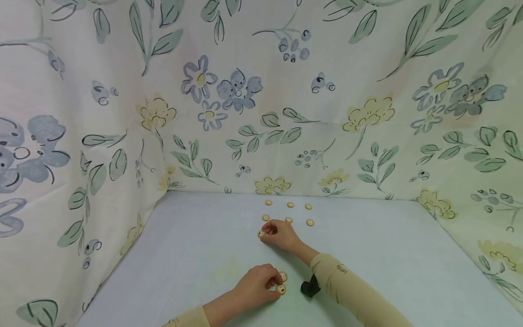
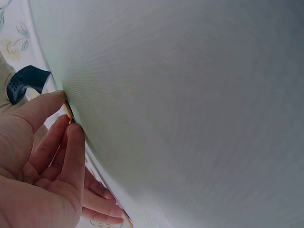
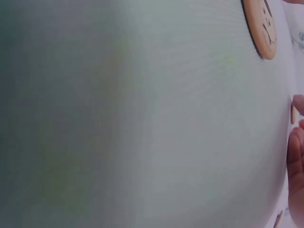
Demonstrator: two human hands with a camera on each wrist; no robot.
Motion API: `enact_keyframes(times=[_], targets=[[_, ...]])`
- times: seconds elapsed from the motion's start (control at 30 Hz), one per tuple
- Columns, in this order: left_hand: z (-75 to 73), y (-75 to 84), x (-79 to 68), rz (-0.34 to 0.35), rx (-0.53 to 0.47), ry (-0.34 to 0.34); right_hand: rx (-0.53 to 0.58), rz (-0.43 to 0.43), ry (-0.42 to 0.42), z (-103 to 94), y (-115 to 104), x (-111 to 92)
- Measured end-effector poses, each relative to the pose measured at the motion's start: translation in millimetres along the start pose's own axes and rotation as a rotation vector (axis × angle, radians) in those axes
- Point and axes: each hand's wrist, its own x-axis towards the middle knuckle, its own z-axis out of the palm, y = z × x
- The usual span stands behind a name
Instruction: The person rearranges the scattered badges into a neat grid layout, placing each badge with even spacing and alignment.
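My right hand (image 1: 282, 234) reaches forward over the table, thumb and fingers pinching a small round wooden disc (image 1: 261, 233) near the back rows. Closer to me, my left hand (image 1: 258, 286) pinches another wooden disc (image 1: 280, 289) at the tabletop. A third disc (image 1: 283, 276) lies just beyond it, right by the left fingertips. The left wrist view shows the left hand (image 2: 42, 156) with a thin disc edge (image 2: 69, 111) between thumb and fingertips. On the disc (image 3: 263, 28) in the right wrist view, a simple face is drawn; the right hand (image 3: 297, 164) shows only partly there.
Several more wooden discs (image 1: 290, 205) lie in two short rows toward the back of the pale table (image 1: 196, 240). A dark bracket (image 1: 310, 287) sits at the right sleeve. Floral cloth (image 1: 261, 150) hangs behind the table and along both sides.
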Motion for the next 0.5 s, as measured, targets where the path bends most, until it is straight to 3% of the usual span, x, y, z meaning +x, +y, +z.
enact_keyframes(times=[0.5], targets=[[0.9, -0.8, 0.1, 0.012, 0.028, 0.013, 0.047, 0.048, -0.004, -7.9, 6, -17]])
